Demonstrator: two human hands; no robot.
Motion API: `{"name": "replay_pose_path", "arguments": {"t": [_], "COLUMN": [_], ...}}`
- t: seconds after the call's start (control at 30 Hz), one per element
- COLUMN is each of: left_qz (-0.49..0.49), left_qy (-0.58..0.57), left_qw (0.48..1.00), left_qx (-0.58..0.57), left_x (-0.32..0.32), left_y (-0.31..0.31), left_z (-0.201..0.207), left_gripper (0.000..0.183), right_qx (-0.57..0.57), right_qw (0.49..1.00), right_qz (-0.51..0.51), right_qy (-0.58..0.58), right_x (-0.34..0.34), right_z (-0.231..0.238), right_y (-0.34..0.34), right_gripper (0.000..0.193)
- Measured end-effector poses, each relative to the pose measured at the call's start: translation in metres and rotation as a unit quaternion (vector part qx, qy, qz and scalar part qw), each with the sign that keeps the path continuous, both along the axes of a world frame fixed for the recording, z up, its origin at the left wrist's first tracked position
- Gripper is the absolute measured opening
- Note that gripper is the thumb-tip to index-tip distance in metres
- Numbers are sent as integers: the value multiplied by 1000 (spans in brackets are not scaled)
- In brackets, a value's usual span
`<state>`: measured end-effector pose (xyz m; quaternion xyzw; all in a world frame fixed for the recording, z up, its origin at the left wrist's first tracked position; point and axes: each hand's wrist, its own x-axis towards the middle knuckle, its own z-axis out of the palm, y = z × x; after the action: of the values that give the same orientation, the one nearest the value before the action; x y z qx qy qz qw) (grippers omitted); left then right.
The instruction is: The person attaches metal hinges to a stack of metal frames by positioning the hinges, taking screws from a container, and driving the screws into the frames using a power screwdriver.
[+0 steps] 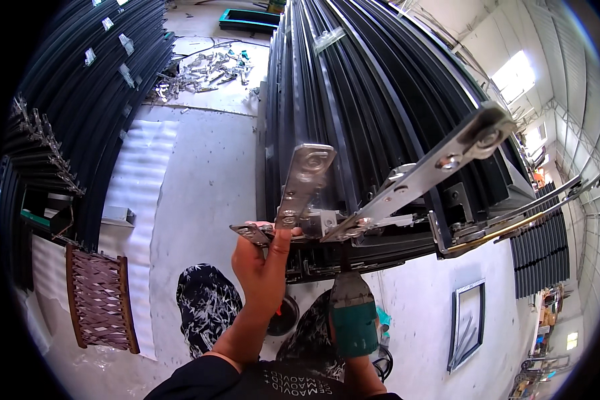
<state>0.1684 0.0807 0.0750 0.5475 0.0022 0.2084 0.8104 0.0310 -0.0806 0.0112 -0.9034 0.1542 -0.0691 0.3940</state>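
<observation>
Gripping a metal hinge (300,193), left hand (263,263); right hand hidden.

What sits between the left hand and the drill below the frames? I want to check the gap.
In the head view, only the dark frame edge separates the left hand from the drill; the metal hinge lies above them.

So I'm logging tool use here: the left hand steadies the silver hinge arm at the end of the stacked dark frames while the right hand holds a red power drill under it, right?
Not quite: the power drill is green, not red, as the head view shows. The rest stands: the left hand steadies the silver hinge arm at the end of the stacked dark frames, and the right hand holds the drill under it.
</observation>
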Motion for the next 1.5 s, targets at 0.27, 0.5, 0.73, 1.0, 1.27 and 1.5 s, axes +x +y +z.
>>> {"name": "replay_pose_path", "arguments": {"t": [0.27, 0.5, 0.73, 1.0, 1.27, 1.5], "left_qz": [16, 1, -6, -16, -21, -20], "left_qy": [-1, 1, 4, 30, -5, -5], "left_qw": [1000, 1000, 999, 999, 999, 999], "left_qx": [7, 9, 34, 34, 42, 26], "left_x": [2, 4, 4, -2, 4, 4], "left_y": [-1, -5, -1, 3, 7, 4], "left_z": [-2, -10, -8, -5, -2, -9], "left_gripper": [14, 10, 10, 10, 10, 8], "right_qx": [270, -53, -55, 261, -16, 227], "right_qw": [961, 998, 988, 958, 993, 965], "right_qz": [-39, -4, 56, -40, -74, -78], "right_qy": [-40, -15, -129, -111, -93, -108], "right_x": [2, -5, 16, 17, 7, 0], "right_z": [-4, -40, -3, -13, -21, 3], "right_y": [0, -19, 31, 37, 33, 31], "right_gripper": [41, 38, 30, 24, 19, 16]}}
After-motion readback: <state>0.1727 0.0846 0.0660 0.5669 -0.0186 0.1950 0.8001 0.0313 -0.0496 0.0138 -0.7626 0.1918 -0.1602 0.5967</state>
